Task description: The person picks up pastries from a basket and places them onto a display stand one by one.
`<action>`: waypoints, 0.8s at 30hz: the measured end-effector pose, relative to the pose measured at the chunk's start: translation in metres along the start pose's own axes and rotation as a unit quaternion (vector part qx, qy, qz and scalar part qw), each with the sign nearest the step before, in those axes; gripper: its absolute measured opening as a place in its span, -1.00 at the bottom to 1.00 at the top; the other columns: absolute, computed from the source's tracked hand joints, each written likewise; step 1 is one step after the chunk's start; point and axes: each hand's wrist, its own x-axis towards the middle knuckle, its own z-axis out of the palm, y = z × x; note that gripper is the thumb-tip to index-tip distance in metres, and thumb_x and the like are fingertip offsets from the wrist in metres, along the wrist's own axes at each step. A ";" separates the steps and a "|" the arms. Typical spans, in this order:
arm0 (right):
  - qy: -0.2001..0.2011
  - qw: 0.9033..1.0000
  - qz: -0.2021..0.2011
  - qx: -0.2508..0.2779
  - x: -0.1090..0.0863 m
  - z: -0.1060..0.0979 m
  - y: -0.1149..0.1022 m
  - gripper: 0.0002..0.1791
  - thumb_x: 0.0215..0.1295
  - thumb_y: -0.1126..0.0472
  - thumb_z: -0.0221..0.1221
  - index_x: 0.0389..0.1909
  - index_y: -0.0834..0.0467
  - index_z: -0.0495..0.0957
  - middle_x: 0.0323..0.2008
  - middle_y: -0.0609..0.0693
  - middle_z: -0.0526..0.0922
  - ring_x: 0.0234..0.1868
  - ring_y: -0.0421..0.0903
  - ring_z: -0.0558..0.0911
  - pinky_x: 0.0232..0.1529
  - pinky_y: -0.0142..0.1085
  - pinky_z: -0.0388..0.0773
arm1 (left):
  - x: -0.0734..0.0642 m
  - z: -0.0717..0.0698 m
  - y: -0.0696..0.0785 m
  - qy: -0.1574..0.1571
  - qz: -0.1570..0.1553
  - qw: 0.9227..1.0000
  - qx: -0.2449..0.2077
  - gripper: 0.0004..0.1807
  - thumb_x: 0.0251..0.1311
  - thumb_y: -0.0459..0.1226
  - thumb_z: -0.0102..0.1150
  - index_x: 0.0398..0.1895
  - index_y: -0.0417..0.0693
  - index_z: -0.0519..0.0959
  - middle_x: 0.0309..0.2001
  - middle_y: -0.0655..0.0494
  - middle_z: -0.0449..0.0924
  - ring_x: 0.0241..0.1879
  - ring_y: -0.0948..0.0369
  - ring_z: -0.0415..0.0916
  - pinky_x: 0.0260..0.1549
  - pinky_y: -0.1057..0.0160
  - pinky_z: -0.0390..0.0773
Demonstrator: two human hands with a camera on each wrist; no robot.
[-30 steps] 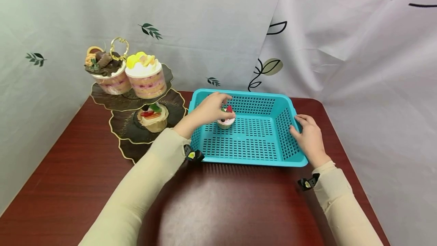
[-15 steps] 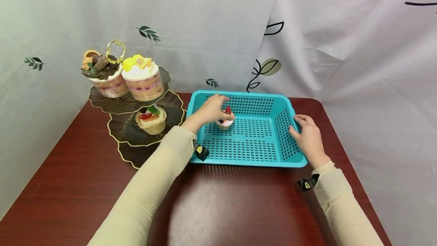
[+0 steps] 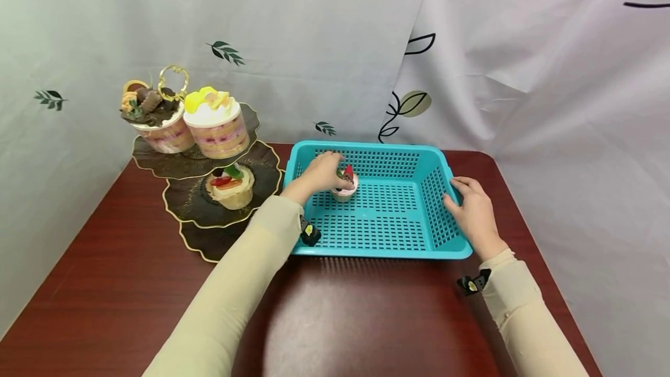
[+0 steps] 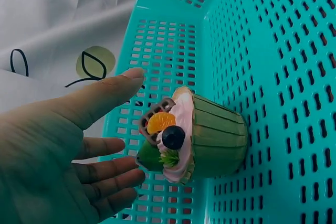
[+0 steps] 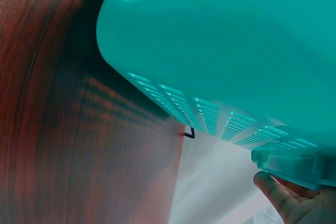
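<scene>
A small cupcake [image 3: 344, 194] in a pale pleated cup stands upright in the left part of a turquoise plastic basket [image 3: 366, 252]. Pink cream, a blueberry, an orange segment and a red-and-green topping crown the cupcake, which is tipped sideways only by the left wrist view's angle. My left hand [image 3: 318, 174] hovers over its top. In the left wrist view the left hand [image 4: 73, 150] has its thumb and fingers spread, close to the toppings, with a gap visible. My right hand [image 3: 473, 211] holds the basket's right rim between thumb and fingers, partly hidden in the right wrist view.
A tiered dark stand [image 3: 178, 196] with wavy gold edges stands left of the basket. Its top tier bears a chocolate-topped dessert cup [image 3: 164, 132] and a yellow-topped one [image 3: 217, 132]; a fruit cupcake [image 3: 232, 191] sits lower. A patterned cloth [image 3: 293, 45] hangs behind the table [image 3: 335, 330].
My left hand has drawn slightly left relative to the cupcake, so more of the topping shows. The cupcake stays in the basket. My right hand keeps its place at the rim.
</scene>
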 end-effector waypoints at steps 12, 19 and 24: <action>0.000 1.000 0.000 0.001 0.000 -0.001 -0.002 -0.52 0.28 0.29 0.16 0.17 0.47 0.43 0.16 0.34 0.42 0.07 0.28 0.52 0.03 0.18 0.49 | 0.005 0.007 -0.008 -0.024 -0.007 1.000 0.009 -0.10 0.04 0.04 0.38 0.37 -0.22 0.26 0.24 -0.15 0.41 0.23 -0.03 0.36 0.21 0.01 0.39; -0.002 1.000 0.003 0.002 0.000 0.000 -0.001 -0.52 0.28 0.29 0.16 0.17 0.46 0.43 0.16 0.34 0.43 0.08 0.28 0.51 0.04 0.17 0.49 | 0.003 0.009 -0.009 -0.039 -0.021 0.999 0.012 -0.17 0.04 -0.03 0.39 0.33 -0.21 0.31 0.23 -0.15 0.39 0.26 -0.05 0.30 0.24 -0.01 0.35; 0.001 1.000 0.001 -0.001 0.000 -0.001 0.000 -0.52 0.28 0.29 0.16 0.16 0.47 0.43 0.16 0.35 0.43 0.07 0.28 0.51 0.04 0.18 0.49 | 0.003 0.010 -0.007 -0.042 -0.029 0.999 0.004 -0.16 0.03 -0.08 0.41 0.34 -0.23 0.29 0.24 -0.17 0.37 0.28 -0.06 0.29 0.23 -0.01 0.36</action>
